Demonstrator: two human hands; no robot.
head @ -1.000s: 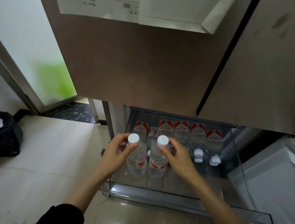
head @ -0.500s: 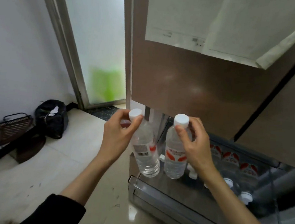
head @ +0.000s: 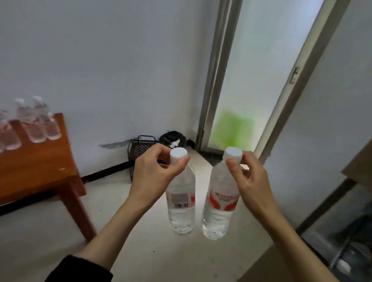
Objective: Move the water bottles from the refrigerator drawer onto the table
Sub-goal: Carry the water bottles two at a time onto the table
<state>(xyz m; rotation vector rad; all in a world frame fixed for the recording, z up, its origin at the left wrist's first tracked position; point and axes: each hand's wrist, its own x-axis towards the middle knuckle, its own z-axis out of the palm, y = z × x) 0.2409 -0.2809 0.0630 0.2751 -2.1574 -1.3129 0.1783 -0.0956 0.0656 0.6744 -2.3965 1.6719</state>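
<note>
Several bottles (head: 26,126) already stand on the table (head: 29,168), while each hand, left hand (head: 153,171) and right hand (head: 248,181), pinches another bottle's neck, left bottle (head: 181,205) and right bottle (head: 219,205), and more wait in the drawer (head: 353,261).

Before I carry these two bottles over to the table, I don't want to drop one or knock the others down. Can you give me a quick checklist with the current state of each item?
1. Left hand grip on its bottle: ok, fingers pinch just under the cap.
2. Right hand grip on its bottle: ok, held at the neck.
3. Both caps on: ok; tightness cannot tell.
4. Free space on the table: ok, the near part of the top is bare.
5. Bottles already on the table: ok, standing upright towards the back.
6. Floor path to the table: ok as far as visible; the basket sits off by the wall.
</note>
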